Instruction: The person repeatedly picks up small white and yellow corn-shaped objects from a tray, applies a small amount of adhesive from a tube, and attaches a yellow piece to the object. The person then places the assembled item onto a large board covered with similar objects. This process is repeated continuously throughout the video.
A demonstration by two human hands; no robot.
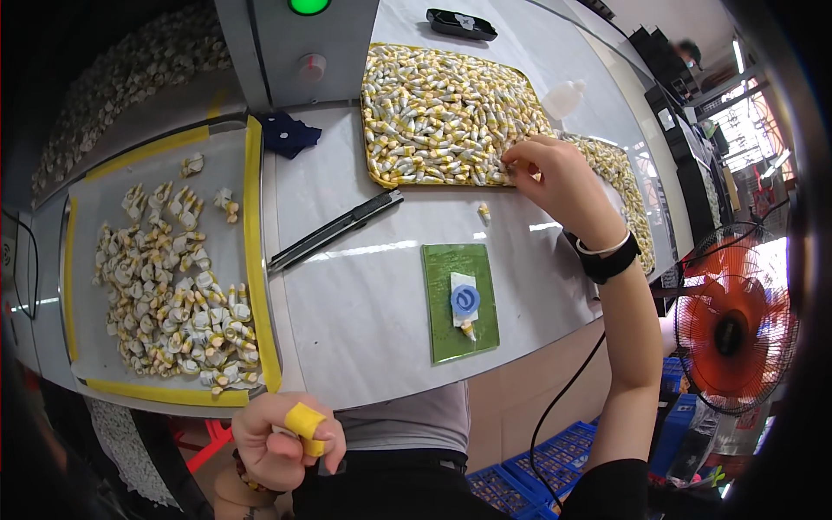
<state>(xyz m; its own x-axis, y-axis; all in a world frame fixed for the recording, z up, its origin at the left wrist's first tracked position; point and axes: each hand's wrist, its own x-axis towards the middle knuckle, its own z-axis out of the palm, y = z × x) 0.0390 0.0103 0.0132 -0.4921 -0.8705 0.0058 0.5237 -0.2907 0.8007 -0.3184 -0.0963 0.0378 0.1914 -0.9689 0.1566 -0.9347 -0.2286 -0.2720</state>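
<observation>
My right hand is at the near right corner of a tray heaped with small yellow-and-white cone-shaped pieces. Its fingertips are pinched together; whatever is between them is hidden. By the table's front edge, my left hand is curled closed, with yellow tape around its digits; its grip's inside is out of sight. Between the hands lies a green mat. On it a blue round piece rests on a white square, with one cone-shaped piece at its lower edge. Another loose piece lies above the mat.
A yellow-taped tray at left holds a pile of white-wrapped pieces. A long dark tool leans toward its rim. Behind stand a grey machine with a green light and a white bottle. An orange fan stands right.
</observation>
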